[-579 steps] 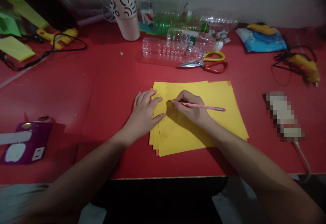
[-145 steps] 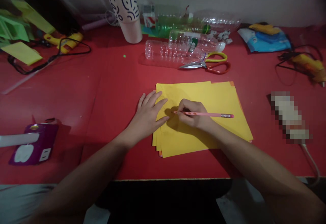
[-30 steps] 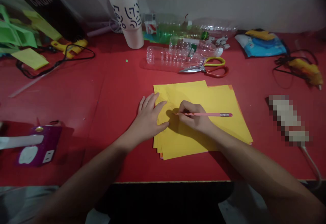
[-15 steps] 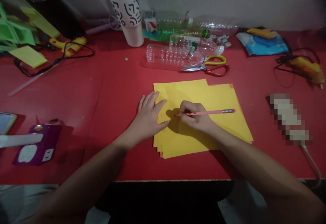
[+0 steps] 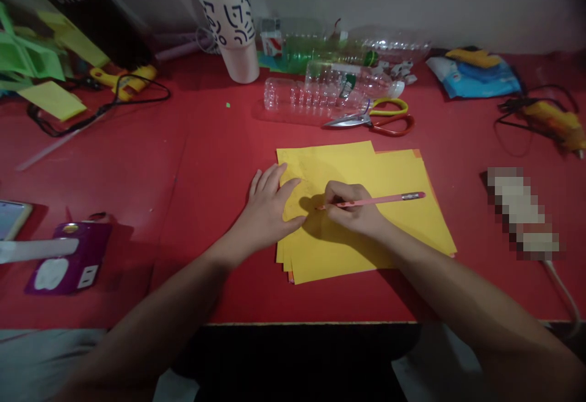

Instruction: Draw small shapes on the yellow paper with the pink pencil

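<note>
left hand (image 5: 267,214): open, palm down, fingers spread, resting over the left margin of a stack of thin, rectangular yellow paper sheets (image 5: 348,252), with a little orange showing at its edges. right hand (image 5: 351,208): closed, gripping a slender pink pencil (image 5: 389,199) between thumb and fingers; its point is directed toward the left thumb, and whether it touches the top sheet cannot be told. the stack lies beneath both hands; faint grey marks (image 5: 306,171) show just beyond the left index fingertip. beyond the right hand lie silver-bladed scissors (image 5: 366,119) with one yellow and one red handle, just beside a clear, ribbed plastic bottle (image 5: 302,98). farther beyond the left hand stands a tall white tumbler (image 5: 231,21) with dark blue markings. well to the left of the left hand lies a purple, rectangular package (image 5: 75,275). all rest on a smooth red tabletop (image 5: 215,164).
</note>
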The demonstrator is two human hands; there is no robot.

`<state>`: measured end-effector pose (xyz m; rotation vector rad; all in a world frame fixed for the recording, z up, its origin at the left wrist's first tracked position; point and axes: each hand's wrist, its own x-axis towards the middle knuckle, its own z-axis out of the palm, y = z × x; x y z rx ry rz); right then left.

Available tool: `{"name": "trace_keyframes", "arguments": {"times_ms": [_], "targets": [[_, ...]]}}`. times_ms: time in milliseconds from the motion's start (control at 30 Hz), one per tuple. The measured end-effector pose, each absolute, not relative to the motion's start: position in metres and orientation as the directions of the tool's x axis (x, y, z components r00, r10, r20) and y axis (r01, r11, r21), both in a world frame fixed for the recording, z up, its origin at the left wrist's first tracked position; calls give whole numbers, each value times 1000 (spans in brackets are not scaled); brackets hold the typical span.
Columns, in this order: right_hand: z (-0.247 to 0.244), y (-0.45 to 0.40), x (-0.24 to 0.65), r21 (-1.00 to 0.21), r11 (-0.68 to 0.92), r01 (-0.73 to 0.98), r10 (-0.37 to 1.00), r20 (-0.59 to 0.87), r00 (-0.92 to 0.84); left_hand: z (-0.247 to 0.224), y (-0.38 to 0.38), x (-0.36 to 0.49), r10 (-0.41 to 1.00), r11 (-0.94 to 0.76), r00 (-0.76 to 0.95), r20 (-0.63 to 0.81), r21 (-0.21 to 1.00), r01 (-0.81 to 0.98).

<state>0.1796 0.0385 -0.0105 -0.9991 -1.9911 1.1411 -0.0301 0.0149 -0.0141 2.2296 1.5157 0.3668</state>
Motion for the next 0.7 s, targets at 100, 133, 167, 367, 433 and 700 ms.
{"name": "trace_keyframes", "arguments": {"times_ms": [100, 133, 167, 367, 433, 700], "targets": [[-10, 39, 180, -896, 331, 295, 845, 143, -515, -15, 15, -30, 928, -323, 373, -12, 478, 817], [-10, 39, 180, -897, 332, 292, 845, 144, -515, -16, 15, -30, 928, -321, 371, -13, 475, 819], [-10, 39, 180, -898, 333, 289, 844, 148, -515, -16, 15, -30, 929, -321, 370, -12, 472, 821], [-8, 37, 179, -907, 315, 280, 847, 136, -514, -17, 15, -30, 930, -327, 368, 2, 464, 823], [-9, 36, 179, -908, 306, 288, 844, 118, -523, -17, 15, -30, 930, -322, 368, -7, 469, 822], [-17, 39, 177, -900, 293, 323, 842, 83, -532, -16, 15, -31, 932, -311, 363, -12, 487, 816]]}}
